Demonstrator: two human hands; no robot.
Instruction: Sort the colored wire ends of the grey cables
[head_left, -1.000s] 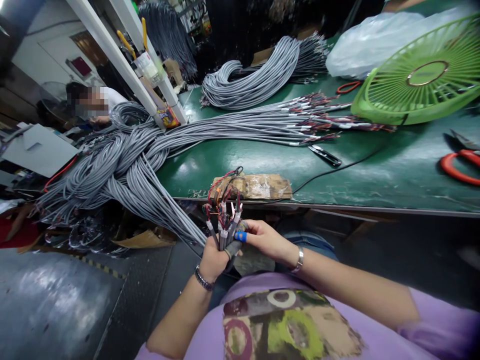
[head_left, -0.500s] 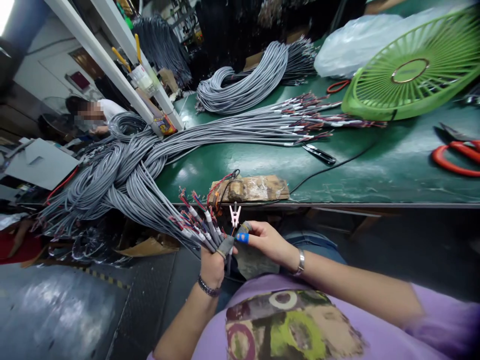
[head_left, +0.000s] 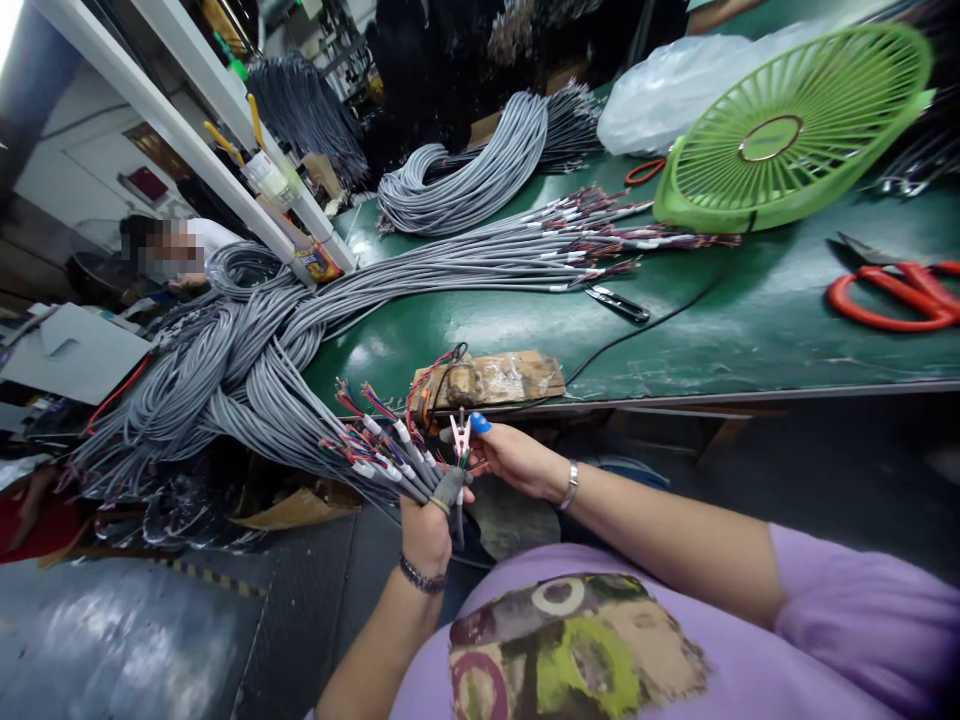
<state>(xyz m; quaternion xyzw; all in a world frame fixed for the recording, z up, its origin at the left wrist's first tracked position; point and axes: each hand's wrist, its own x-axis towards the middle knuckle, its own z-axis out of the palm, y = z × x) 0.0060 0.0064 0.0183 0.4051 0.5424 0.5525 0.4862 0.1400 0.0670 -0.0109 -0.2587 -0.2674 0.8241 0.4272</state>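
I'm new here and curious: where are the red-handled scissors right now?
The red-handled scissors lie at the far right on the green table, right of the green fan.

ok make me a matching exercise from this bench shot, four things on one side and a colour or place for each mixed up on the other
Things:
1. fan guard
2. scissors
3. left hand
4. right hand

Colour or place:
A. red handles, right end of the table
B. green, far side of the table
C. pinches a small clip
D. grips a fan of grey cable ends

Pairs: 1-B, 2-A, 3-D, 4-C
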